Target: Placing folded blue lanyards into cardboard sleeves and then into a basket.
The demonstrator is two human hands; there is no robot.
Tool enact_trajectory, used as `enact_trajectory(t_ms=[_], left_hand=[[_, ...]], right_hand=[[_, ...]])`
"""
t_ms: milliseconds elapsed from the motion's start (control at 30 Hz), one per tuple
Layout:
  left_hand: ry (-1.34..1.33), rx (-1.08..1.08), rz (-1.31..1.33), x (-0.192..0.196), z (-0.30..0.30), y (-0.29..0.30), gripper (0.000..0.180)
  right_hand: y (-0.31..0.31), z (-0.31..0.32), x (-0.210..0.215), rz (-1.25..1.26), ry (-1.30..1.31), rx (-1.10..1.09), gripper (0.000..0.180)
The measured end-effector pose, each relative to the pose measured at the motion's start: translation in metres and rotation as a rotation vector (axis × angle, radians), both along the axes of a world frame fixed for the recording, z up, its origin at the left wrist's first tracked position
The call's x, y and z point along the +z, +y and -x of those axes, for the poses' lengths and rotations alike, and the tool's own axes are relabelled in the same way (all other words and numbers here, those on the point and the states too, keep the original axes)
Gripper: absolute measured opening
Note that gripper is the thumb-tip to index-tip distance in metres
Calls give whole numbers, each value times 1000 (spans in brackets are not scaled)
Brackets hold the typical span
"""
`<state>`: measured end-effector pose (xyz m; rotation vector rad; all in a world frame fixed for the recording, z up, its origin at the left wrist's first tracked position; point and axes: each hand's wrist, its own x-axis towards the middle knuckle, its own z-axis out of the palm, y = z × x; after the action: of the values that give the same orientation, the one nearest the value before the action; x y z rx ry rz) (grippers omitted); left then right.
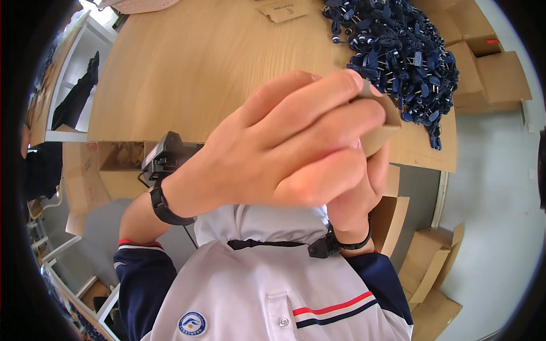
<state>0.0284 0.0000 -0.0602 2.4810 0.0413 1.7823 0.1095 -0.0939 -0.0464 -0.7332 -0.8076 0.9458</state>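
Close in front of me, both hands meet around a small piece of brown cardboard (pixel 380 137), bent or folded, perhaps a little box. My left hand (pixel 278 142) reaches across it, fingers curled over its near side and top. Mostly behind that hand, my right hand (pixel 359 196) grips the cardboard from the right and below. Much of the cardboard and of the right fingers is hidden. Beyond them, a big heap of dark blue corded plugs (pixel 398 51) lies on the wooden table (pixel 187 74).
Flat brown cardboard (pixel 284 8) lies at the table's far edge, near a pink basket (pixel 139 4). Open cartons stand at right (pixel 500 79), lower right (pixel 426 261) and left (pixel 85 176). A black device (pixel 165 156) is by my left wrist. Another person's dark-clothed limb (pixel 77 94) shows at left.
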Motion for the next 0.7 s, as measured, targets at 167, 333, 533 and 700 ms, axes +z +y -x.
enact_trajectory(t_ms=[167, 333, 533, 700], left_hand=[[73, -12, -79, 7, 14, -4, 39], [65, -94, 57, 0, 10, -5, 46], [746, -522, 707, 36, 38, 16, 70], [581, -523, 651, 34, 40, 24, 64]], right_hand=[[-8, -4, 4, 76, -155, 36, 49], [-3, -5, 0, -33, -339, -143, 48], [-19, -33, 37, 384, -692, -160, 25], [-18, -36, 17, 253, -713, -306, 12]])
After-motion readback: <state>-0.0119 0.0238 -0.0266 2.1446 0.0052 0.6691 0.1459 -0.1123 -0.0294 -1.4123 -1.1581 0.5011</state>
